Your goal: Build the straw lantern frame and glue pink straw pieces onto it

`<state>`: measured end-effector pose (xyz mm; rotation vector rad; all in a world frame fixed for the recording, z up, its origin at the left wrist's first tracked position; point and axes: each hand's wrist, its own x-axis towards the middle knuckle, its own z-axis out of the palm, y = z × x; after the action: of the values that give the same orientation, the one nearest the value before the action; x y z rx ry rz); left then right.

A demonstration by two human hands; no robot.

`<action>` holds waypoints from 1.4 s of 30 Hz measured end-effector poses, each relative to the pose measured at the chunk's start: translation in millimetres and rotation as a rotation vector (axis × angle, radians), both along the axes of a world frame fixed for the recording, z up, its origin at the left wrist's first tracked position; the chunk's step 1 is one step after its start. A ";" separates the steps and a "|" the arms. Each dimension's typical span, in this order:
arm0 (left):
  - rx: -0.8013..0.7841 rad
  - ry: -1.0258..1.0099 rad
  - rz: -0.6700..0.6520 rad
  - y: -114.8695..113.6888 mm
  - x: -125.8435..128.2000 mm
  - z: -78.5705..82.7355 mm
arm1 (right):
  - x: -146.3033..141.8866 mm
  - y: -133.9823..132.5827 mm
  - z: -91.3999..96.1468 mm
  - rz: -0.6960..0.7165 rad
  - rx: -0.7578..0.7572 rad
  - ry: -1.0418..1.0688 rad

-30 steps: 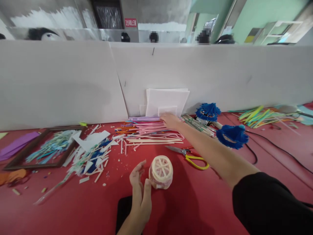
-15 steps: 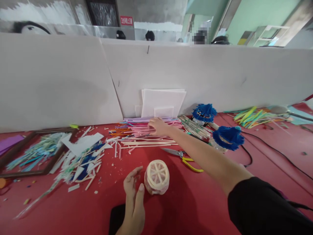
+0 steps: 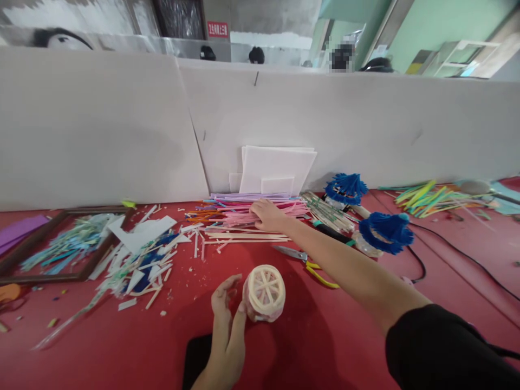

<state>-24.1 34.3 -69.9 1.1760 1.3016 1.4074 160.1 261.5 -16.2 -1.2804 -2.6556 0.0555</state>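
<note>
Since the earlier frame, our right hand (image 3: 266, 215) has come down and leftward from the foot of the white sheets (image 3: 278, 165) onto the pink strips (image 3: 238, 218); our left hand (image 3: 227, 325) has kept its place beside the round container (image 3: 265, 293).

We see the right hand palm down, its fingers bent over the strips; whether they pinch any of them we cannot tell, since the fingertips are lost among the colours. Our left hand is loosely open, fingers curved and thumb spread, with nothing in its grasp; its thumb tip is close against the container's side – touching or just short of it, we cannot say.

That container stands upright on the red table (image 3: 162, 357) in front of us, topped by a pale ring with spokes like a wheel; a dark flat object (image 3: 195, 357) lies partly hidden by our left wrist.

Beyond the container, pale sticks (image 3: 244, 237) lie crosswise below the pink strips; the scissors (image 3: 303, 257), yellow-handled, rest under the line of our right forearm, which hides part of them; a black-handled tool (image 3: 335, 233) shows just past the arm, near two blue fringed pieces (image 3: 385, 233).

Over to our left we have a heap of scraps (image 3: 152, 265) – white, blue and green – beside a brown frame (image 3: 40, 280) with bluish strips (image 3: 79, 241) inside it.
</note>
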 end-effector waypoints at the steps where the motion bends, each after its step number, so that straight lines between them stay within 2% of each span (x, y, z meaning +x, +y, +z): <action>1: 0.000 0.004 0.000 -0.2 -0.2 -0.1 | -0.3 -0.7 -0.3 -0.009 -0.005 0.011; 7: -0.016 0.009 -0.008 -1.3 1.0 8.7 | 0.8 7.9 4.2 -0.071 -0.056 0.095; 13: -0.008 -0.011 -0.006 -1.8 2.3 10.4 | 8.5 22.6 25.5 -0.087 -0.037 0.130; 18: 0.005 -0.017 -0.019 -0.6 1.7 8.2 | 8.4 19.0 38.7 -0.080 -0.074 0.060; 23: -0.009 -0.116 0.069 0.7 10.6 15.3 | 2.6 10.2 50.2 -0.129 -0.098 0.035; 26: -0.002 -0.195 0.134 4.1 12.0 25.1 | 0.7 8.3 59.6 -0.105 -0.131 0.049; 31: -0.061 -0.351 0.194 32.6 -5.1 54.5 | -4.7 -2.7 83.5 0.009 -0.194 0.142; 34: -0.098 -0.453 0.116 61.6 -8.8 78.4 | -13.4 -18.0 99.4 0.063 -0.250 0.191; 38: -0.104 -0.552 0.012 95.8 5.9 101.5 | -29.9 -41.3 116.5 0.176 -0.351 0.218; 42: 0.017 -0.615 0.130 113.3 18.2 108.7 | -39.1 -56.8 126.6 0.205 -0.411 0.253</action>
<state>-5.9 147.6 38.8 0.5924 0.9346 1.6996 121.0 204.7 110.4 -1.0074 -2.6185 0.7737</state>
